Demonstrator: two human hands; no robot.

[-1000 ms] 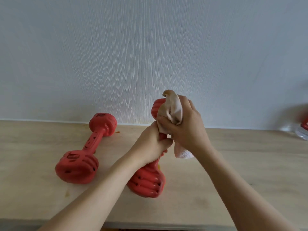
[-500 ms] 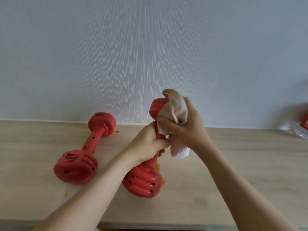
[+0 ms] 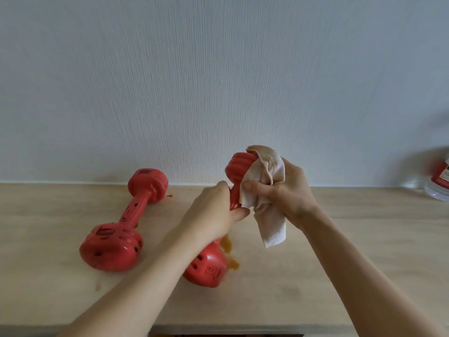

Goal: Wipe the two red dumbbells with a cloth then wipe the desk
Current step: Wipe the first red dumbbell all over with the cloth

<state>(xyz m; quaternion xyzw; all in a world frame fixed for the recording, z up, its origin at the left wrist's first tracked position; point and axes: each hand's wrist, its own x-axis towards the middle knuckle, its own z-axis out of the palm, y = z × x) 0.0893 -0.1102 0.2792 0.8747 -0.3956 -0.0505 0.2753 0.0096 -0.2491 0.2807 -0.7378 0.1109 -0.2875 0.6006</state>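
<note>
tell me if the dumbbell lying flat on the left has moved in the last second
No. The lying dumbbell keeps its place on the desk, its far head just below the wall edge. Only the held dumbbell shifts in the left hand.

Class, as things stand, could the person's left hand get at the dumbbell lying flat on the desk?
Probably not yet: the left hand grips the tilted dumbbell. The path to the lying dumbbell looks free.

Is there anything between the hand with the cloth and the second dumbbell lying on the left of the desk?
Yes. The held dumbbell and the left hand gripping its handle stand between the right hand with the cloth and the lying dumbbell. The desk between them shows only orange stains.
</note>
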